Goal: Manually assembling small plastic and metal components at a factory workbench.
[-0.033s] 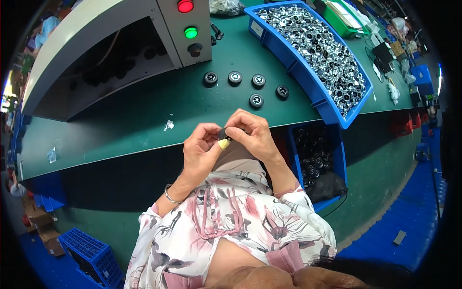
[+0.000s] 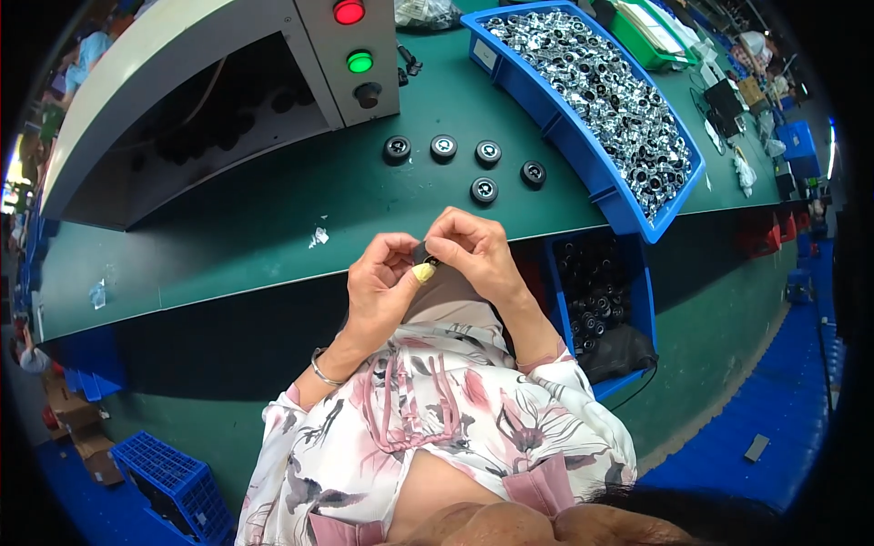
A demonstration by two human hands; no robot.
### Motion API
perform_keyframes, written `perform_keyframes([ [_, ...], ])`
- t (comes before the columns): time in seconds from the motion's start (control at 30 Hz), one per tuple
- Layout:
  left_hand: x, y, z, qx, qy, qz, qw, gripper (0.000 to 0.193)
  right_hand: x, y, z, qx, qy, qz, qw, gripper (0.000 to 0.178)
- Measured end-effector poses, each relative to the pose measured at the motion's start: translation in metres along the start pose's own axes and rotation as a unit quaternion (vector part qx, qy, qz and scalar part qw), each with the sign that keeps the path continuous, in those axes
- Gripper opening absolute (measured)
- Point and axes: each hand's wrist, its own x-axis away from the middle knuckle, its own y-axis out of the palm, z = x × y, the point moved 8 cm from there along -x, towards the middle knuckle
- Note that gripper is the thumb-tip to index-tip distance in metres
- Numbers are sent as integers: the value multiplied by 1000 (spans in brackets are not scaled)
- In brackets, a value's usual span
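Just off the table's front edge, my left hand (image 2: 379,276) and my right hand (image 2: 475,252) meet around a small black wheel (image 2: 420,254). Thumbs and fingertips of both hands pinch it, and they cover most of it. A yellow wrap (image 2: 423,272) covers the tip of my left thumb. Beyond my hands, several small black wheels with silvery centres, one being the nearest wheel (image 2: 484,189), lie flat on the green table (image 2: 364,205).
A blue bin (image 2: 583,150) heaped with shiny silver parts stands right of the loose wheels. Below the table edge, another blue bin (image 2: 645,300) holds black wheels. A pale machine (image 2: 314,36) with an arched opening and red and green lights occupies the back left.
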Motion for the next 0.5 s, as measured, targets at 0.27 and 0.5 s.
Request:
perform_keyframes([
  [0.27,-13,-2,10,120,-20,29,992,41,4,-4,6,-159,59,25,985,26],
  [0.5,-29,11,12,161,12,21,987,42,7,-8,-6,-144,8,45,988,27],
])
